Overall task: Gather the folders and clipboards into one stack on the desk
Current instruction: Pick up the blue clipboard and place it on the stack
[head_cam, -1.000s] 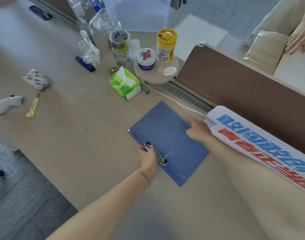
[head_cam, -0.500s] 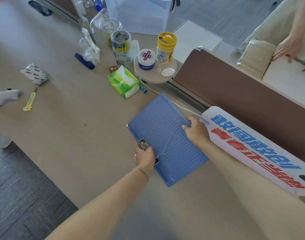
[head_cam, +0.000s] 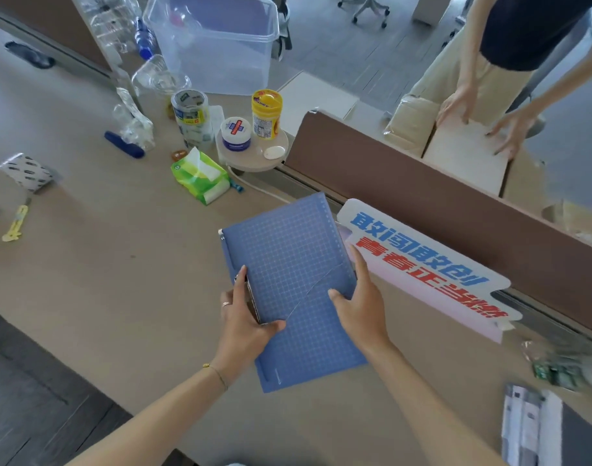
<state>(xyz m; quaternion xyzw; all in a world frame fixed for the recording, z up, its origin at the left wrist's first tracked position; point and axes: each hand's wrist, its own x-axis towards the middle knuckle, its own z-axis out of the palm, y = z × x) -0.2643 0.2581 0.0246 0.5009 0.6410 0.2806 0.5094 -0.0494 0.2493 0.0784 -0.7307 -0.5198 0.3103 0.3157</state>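
A blue gridded clipboard (head_cam: 287, 264) is held above the tan desk (head_cam: 102, 280), tilted with its long side running away from me. My left hand (head_cam: 244, 317) grips its left edge over the metal clip, thumb on top. My right hand (head_cam: 361, 304) holds the right edge, thumb on the blue face and fingers along the side. A thin pale string crosses the board between my hands. At the far right bottom lies a grey and white folder-like stack (head_cam: 540, 428), partly cut off by the frame.
A white sign with blue and red characters (head_cam: 422, 264) leans against the brown divider (head_cam: 456, 213). Beyond the clipboard are a green tissue pack (head_cam: 200, 176), tape roll (head_cam: 190, 112), jars, a clear plastic bin (head_cam: 217, 42), a yellow cutter (head_cam: 15, 223). Another person's hands (head_cam: 482, 122) rest on a box.
The clipboard was lying flat on the desk; both hands have now lifted it and turned it more lengthwise. My view has also shifted upward, showing more of the far side.
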